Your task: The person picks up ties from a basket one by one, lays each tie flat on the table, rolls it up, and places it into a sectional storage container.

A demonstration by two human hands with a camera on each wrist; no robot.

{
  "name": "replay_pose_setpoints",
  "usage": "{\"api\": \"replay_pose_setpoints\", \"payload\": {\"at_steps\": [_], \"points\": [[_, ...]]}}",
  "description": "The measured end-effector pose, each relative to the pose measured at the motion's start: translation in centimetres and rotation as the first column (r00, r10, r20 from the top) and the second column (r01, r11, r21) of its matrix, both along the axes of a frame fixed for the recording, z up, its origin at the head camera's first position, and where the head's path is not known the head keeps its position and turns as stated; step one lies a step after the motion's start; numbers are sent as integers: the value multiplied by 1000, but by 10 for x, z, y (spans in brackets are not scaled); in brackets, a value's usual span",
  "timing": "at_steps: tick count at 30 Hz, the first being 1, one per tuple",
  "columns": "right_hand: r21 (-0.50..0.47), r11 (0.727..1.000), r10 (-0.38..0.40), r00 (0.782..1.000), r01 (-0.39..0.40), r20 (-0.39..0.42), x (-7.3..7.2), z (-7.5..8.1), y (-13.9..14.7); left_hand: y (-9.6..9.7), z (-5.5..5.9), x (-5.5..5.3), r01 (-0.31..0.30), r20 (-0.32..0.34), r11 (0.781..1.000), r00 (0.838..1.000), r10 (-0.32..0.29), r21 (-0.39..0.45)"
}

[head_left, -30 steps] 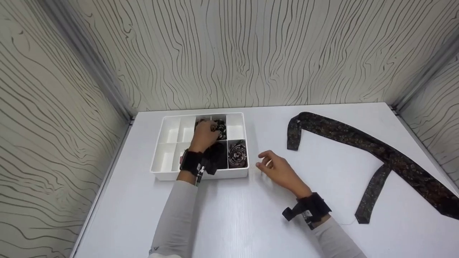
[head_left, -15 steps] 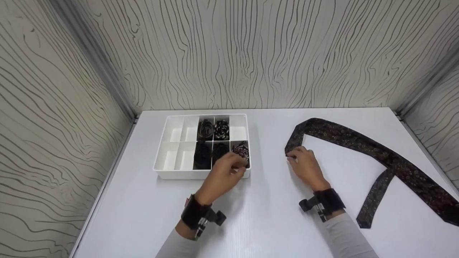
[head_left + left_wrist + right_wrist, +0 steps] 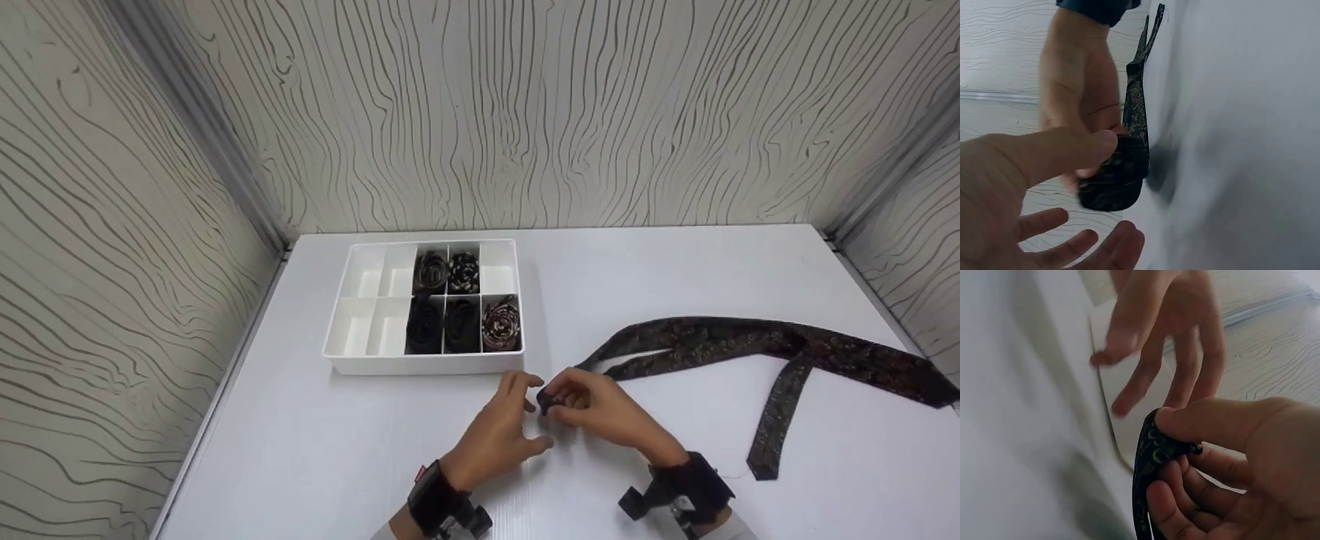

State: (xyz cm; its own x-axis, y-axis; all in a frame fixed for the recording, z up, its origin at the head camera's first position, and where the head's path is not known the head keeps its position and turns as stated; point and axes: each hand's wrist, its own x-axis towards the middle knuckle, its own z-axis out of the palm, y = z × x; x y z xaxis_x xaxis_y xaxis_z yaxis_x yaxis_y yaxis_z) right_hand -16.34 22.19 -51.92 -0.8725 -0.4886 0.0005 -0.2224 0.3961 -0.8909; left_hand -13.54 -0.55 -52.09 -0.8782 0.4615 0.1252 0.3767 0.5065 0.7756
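A dark patterned necktie [image 3: 697,341] lies stretched to the right across the white table. My right hand [image 3: 604,409] pinches its narrow end in front of the box, and the strip rises off the table there. In the right wrist view the thumb and fingers grip the folded end of the tie [image 3: 1154,453]. My left hand [image 3: 495,439] is just left of that end, fingers spread and thumb apart, holding nothing. In the left wrist view its thumb overlaps the dark folded end [image 3: 1112,194]; the head view shows a gap.
Behind my left hand stands a white divided box [image 3: 424,365]. Several of its compartments hold rolled ties, such as a reddish-brown one [image 3: 500,326] at front right. The tie's other narrow part [image 3: 776,420] lies toward the table's right. Wood-grain panels [image 3: 487,112] surround the table.
My left hand has left the box and come toward my right hand. The right hand has taken the tie's end and pulled it left and nearer, so the tie lies lower and straighter.
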Motion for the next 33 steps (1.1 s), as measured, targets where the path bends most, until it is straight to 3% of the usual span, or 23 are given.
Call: {"api": "replay_pose_setpoints", "payload": {"at_steps": [3, 6, 8, 12, 15, 20, 24, 33], "points": [[-91, 991, 102, 995, -100, 13, 12, 8, -3, -3, -5, 5, -22, 25, 997, 999, 20, 75], [12, 994, 105, 990, -105, -89, 18, 9, 4, -12, -6, 8, -59, 75, 986, 996, 47, 157], [163, 986, 76, 977, -44, -200, 19, 5, 11, -21, -5, 9, -83, 109, 980, 992, 64, 181], [397, 910, 33, 934, 120, -357, 13, -9, 28, -43, -4, 13, -130, 130, 968, 986, 104, 213], [466, 861, 1, 915, 204, -403, 9, -18, 43, -63, -5, 16, -176, 136, 954, 980, 146, 241], [480, 825, -75, 899, 299, -432, 0, -26, 73, -98, -8, 15, -238, 107, 940, 970, 218, 245], [482, 802, -154, 902, 353, -404, -3, -28, 100, -129, -10, 12, -350, 148, 909, 935, 323, 226], [516, 759, -210, 899, 397, -383, -3, -29, 143, -172, -16, 10, -578, 268, 793, 809, 524, 193]]}}
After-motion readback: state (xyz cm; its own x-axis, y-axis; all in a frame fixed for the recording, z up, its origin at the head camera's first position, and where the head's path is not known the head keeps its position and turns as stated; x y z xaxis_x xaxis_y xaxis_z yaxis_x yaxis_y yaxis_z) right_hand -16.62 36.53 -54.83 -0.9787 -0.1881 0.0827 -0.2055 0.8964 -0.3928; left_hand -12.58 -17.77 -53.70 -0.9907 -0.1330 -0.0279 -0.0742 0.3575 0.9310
